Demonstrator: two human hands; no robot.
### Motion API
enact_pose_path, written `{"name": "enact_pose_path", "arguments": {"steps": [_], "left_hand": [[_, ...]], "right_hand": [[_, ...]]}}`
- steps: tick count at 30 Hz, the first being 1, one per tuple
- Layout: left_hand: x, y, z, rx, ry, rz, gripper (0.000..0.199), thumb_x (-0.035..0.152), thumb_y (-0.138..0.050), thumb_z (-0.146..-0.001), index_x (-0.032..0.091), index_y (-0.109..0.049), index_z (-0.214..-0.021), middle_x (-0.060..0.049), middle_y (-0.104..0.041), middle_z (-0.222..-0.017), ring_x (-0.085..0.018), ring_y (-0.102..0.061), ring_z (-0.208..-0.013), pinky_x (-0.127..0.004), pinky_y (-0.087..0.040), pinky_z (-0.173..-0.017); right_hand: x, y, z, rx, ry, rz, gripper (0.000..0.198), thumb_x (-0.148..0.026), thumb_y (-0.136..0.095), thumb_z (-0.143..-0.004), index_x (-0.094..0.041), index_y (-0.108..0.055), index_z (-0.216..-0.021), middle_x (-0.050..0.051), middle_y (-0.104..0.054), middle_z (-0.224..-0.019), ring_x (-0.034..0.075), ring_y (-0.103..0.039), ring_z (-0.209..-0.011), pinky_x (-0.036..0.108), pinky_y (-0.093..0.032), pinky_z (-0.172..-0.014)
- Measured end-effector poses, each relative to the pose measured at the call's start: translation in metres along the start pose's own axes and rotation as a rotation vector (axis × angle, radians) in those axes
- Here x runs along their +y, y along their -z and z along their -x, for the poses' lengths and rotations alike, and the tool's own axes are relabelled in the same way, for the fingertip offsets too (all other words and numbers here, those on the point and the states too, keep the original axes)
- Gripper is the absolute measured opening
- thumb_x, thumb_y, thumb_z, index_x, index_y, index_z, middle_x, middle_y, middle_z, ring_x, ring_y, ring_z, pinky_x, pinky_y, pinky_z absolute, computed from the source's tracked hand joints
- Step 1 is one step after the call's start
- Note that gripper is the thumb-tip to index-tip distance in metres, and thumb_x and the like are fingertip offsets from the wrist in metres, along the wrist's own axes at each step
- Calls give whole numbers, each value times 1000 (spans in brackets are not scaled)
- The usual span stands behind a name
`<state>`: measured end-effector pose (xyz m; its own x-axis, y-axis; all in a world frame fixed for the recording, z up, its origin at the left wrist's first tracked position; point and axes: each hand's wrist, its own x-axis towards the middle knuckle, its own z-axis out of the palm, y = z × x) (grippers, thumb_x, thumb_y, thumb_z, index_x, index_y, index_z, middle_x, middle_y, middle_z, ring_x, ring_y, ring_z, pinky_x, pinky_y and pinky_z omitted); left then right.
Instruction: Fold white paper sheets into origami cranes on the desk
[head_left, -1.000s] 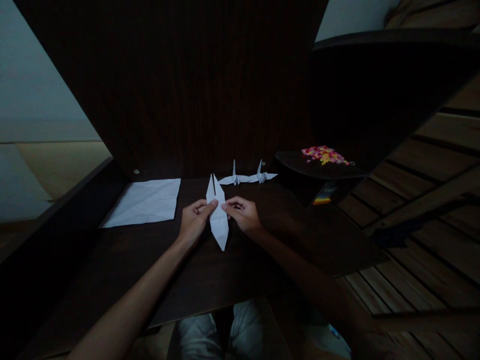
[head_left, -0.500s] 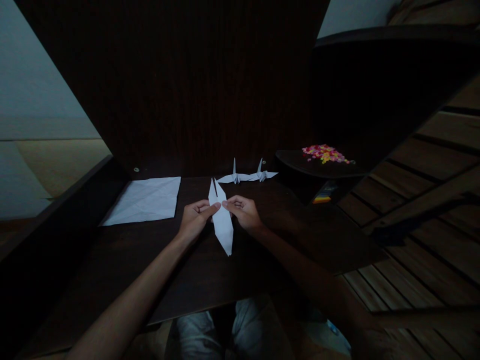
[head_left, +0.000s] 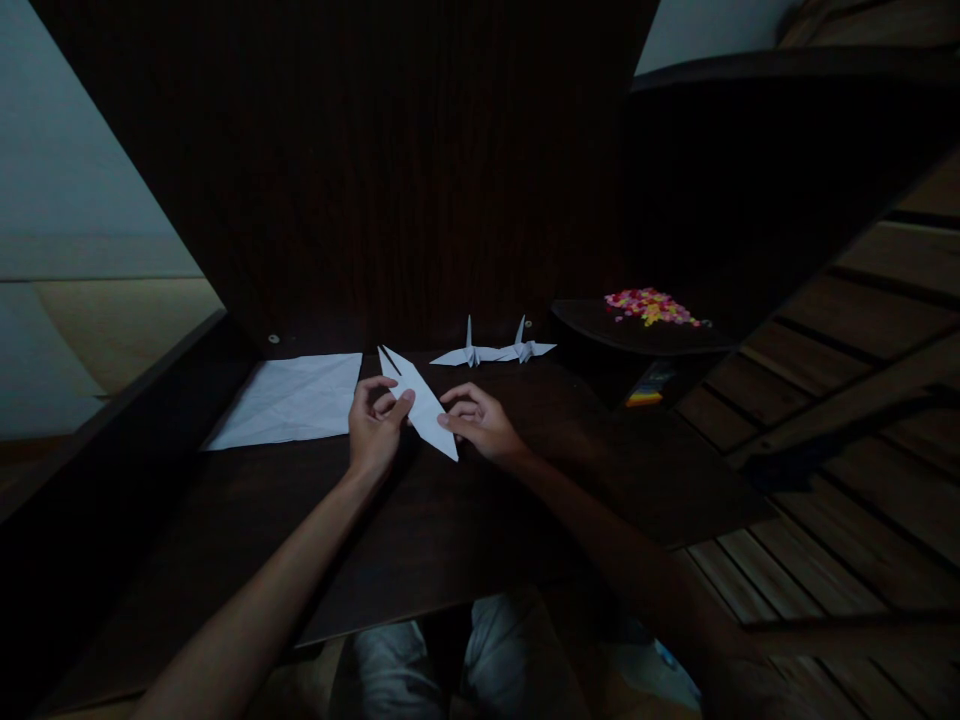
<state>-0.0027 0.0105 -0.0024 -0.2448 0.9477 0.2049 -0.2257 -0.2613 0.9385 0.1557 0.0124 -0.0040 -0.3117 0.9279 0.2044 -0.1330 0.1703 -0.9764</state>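
A long white folded paper point(head_left: 424, 408) is held between my two hands above the dark desk. It is tilted, with its split, two-pointed end to the upper left and its single point to the lower right. My left hand point(head_left: 377, 418) pinches its left edge, thumb on top and fingers beneath. My right hand point(head_left: 480, 422) grips the lower right edge, the thumb lying on the paper. Behind the hands, two white origami cranes point(head_left: 471, 355) point(head_left: 525, 350) stand side by side against the back panel.
A creased white paper sheet point(head_left: 292, 402) lies on the desk point(head_left: 360, 560) at the left. To the right, a small corner shelf point(head_left: 585, 325) bears a heap of pink, red and yellow pieces point(head_left: 651, 307). A rainbow-edged item point(head_left: 646, 397) sits below that shelf.
The folded paper has turned anticlockwise, its split end swinging left and its lower point rising. My left hand has shifted slightly left; my right hand now holds nearer the lower point.
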Motion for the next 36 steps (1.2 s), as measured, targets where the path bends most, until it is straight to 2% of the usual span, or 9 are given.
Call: {"name": "enact_pose_path", "arguments": {"steps": [4, 7, 12, 19, 22, 26, 28, 32, 36], "left_hand": [[0, 4, -2, 44, -57, -106, 24, 33, -74, -67, 18, -64, -83, -1, -66, -74, -11, -57, -60, -19, -42, -51], [-3, 6, -4, 49, -41, -149, 29, 36, -72, -68, 17, -71, -89, -5, -70, -85, -13, -58, -64, -21, -41, -53], [-6, 8, -6, 91, -86, -175, 34, 38, -71, -69, 16, -73, -96, -8, -72, -95, -18, -64, -79, -26, -48, -65], [-6, 9, -5, 141, -46, -158, 35, 36, -71, -70, 16, -72, -99, -9, -71, -104, -20, -64, -93, -27, -49, -75], [-5, 9, -6, 126, -30, -127, 36, 35, -72, -69, 16, -72, -99, -9, -71, -103, -19, -64, -89, -26, -48, -73], [-3, 8, -5, 18, 44, -75, 33, 33, -71, -69, 16, -73, -97, -8, -72, -97, -19, -64, -81, -26, -49, -67], [-1, 7, -2, -76, 61, -71, 31, 32, -70, -69, 16, -74, -95, -8, -72, -97, -21, -64, -85, -28, -49, -70], [6, 3, 5, -230, 1, -176, 30, 28, -71, -68, 19, -74, -97, -8, -72, -102, -23, -64, -94, -32, -48, -82], [11, 0, 7, -238, -52, -256, 23, 31, -72, -69, 19, -76, -88, -7, -74, -93, -23, -65, -87, -33, -49, -79]], "right_hand": [[-3, -1, 4, -93, 6, 69, 25, -32, -71, -71, -18, -61, -89, -3, -60, -65, 10, -58, -59, 23, -45, -56], [-4, 0, 6, -106, -8, 118, 23, -31, -73, -69, -15, -66, -84, -1, -63, -68, 11, -60, -61, 24, -47, -58], [0, 1, 7, -217, -87, 18, 36, -36, -75, -68, -13, -66, -94, 3, -69, -71, 15, -67, -62, 29, -54, -64], [0, -2, 9, -179, -83, 9, 35, -37, -78, -63, -12, -68, -86, 0, -63, -59, 14, -64, -53, 27, -54, -50], [-2, 0, 10, -190, -64, 4, 35, -37, -76, -67, -13, -68, -91, 0, -64, -62, 14, -64, -55, 28, -54, -53], [-5, 4, 6, -91, -7, 10, 35, -39, -69, -74, -18, -67, -102, 0, -65, -71, 13, -62, -62, 23, -50, -54], [-6, 5, 3, -7, 38, 33, 33, -39, -67, -75, -20, -67, -102, 0, -66, -74, 12, -60, -65, 22, -47, -54], [-4, 6, 0, 97, 135, 92, 24, -34, -70, -71, -20, -69, -91, 0, -66, -74, 13, -60, -69, 25, -48, -64], [-2, 7, 0, 175, 167, 119, 20, -35, -71, -69, -20, -69, -81, 2, -67, -75, 14, -60, -70, 28, -48, -67]]}}
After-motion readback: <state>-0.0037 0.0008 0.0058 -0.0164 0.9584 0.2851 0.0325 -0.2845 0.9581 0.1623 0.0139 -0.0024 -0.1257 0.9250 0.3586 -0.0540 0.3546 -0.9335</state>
